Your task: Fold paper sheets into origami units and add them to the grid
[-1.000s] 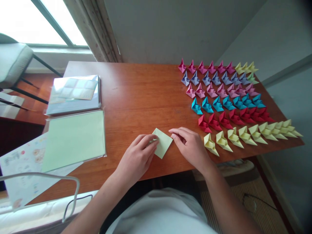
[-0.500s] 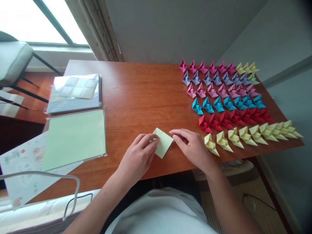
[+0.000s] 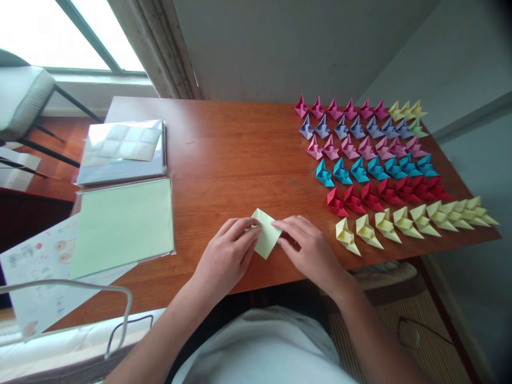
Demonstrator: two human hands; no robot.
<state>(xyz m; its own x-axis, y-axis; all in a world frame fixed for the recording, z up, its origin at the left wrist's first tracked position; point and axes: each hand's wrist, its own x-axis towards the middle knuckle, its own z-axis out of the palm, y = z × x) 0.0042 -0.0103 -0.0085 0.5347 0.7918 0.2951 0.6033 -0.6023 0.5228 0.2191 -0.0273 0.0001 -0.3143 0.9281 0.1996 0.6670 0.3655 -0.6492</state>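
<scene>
A small pale green square of folded paper (image 3: 265,238) lies corner-up on the brown table near its front edge. My left hand (image 3: 230,250) grips its left corner, thumb and fingers pressed together and covering that corner. At the opposite corner, my right hand (image 3: 306,248) pinches the paper between thumb and fingertips. How many layers the paper has I cannot tell. Just right of my right hand stands the nearest pale yellow folded paper boat (image 3: 346,236), first in a row of similar ones.
Rows of folded paper shapes fill the table's right side, among them a red one (image 3: 336,201), a blue one (image 3: 324,173) and a purple one (image 3: 306,128). Left lie a green paper pack (image 3: 126,224), a blue-grey pack (image 3: 120,173) and a printed sheet (image 3: 38,277). A white cable (image 3: 127,304) curves at lower left.
My right hand has moved a little left, its fingertips now over the paper's right corner. The left hand keeps its hold, and the paper stays nearly in place.
</scene>
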